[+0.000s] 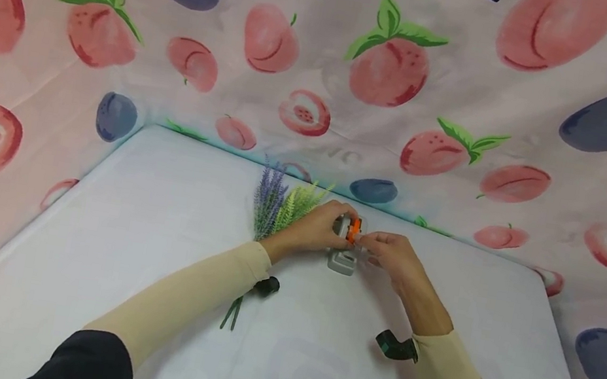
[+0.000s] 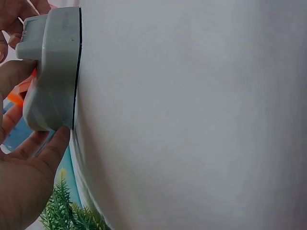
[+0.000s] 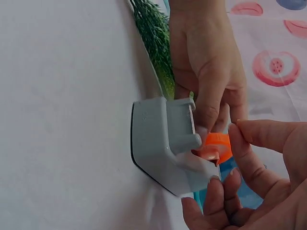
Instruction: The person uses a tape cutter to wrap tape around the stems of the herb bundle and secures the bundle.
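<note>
A grey tape dispenser point(image 1: 341, 262) with an orange hub point(image 1: 354, 231) is toward the back of the white table. My left hand point(image 1: 324, 225) grips it from the left. In the left wrist view, the left thumb lies over the dispenser point(image 2: 57, 72) and the fingers reach under its end. My right hand point(image 1: 391, 253) is at its right side. The right wrist view shows the right thumb and forefinger point(image 3: 238, 127) tip to tip beside the orange hub point(image 3: 218, 146), the other fingers bent near the dispenser's edge; I cannot tell what is between the tips.
Artificial lavender point(image 1: 268, 200) and yellow-green sprigs point(image 1: 296, 207) lie left of the dispenser, partly under the left forearm, stems toward me. Dark wrist cameras point(image 1: 396, 346) show by both cuffs. A fruit-print cloth point(image 1: 319, 13) hangs behind the white table point(image 1: 160, 193).
</note>
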The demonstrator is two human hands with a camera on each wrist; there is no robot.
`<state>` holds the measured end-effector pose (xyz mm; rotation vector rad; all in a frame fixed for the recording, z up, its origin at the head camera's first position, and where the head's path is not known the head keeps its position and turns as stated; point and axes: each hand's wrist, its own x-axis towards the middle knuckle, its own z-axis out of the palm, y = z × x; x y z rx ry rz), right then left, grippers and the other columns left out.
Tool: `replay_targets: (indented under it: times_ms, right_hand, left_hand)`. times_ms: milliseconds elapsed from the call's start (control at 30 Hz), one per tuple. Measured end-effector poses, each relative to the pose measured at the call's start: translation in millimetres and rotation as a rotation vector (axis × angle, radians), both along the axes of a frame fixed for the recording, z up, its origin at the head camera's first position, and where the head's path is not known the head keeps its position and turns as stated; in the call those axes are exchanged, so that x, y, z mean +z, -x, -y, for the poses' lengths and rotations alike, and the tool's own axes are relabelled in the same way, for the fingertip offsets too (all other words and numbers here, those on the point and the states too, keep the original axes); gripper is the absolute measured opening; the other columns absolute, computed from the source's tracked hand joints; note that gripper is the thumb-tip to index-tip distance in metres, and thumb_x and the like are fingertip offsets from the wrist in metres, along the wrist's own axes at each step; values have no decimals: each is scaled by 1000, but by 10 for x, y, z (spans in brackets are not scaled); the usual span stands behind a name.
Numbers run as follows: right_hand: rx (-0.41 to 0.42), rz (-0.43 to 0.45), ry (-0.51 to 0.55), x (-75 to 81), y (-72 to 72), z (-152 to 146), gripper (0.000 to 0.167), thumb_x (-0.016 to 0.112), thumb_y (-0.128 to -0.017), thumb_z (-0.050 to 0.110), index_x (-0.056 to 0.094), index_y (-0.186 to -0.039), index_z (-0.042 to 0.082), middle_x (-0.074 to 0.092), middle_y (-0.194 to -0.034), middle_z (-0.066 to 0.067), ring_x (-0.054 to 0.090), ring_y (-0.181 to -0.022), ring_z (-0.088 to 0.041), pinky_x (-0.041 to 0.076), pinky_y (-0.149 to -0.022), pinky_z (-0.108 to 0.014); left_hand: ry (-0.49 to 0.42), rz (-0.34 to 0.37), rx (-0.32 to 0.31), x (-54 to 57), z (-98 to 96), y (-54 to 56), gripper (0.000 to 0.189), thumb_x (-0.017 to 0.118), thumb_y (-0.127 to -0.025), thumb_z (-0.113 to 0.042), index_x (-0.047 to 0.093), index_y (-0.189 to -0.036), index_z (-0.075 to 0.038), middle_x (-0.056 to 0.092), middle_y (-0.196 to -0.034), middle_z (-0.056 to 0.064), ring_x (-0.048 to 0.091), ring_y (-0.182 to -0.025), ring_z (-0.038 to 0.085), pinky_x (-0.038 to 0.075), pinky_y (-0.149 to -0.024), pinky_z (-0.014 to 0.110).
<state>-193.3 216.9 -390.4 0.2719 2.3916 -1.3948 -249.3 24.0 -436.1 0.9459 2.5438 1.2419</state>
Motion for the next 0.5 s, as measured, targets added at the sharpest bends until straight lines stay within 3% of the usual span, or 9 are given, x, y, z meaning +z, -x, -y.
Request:
replay_targets:
  times_ms: [233,500]
  right_hand:
    - [-26,-8,12,5,-56,23,33,65,-98,30,72,-112,1,58,-133,-9,52,-123,-33,40,-109,-51]
    - [-27,19,60,-40,-126,32,38,63,-100,33,69,-114,-2,58,-129,-7,55,-125,-34,41,-111,-50]
  left_hand:
    - [5,-30,-8,20,-2,-17,49,79,-90,-24,59,-133,-13,59,-131,7,55,-118,20,48,-100,38]
    - [42,-27,8,-9,5,-26,54,79,-91,-30,57,-138,-15,57,-135,6,55,-121,19,48,-103,38]
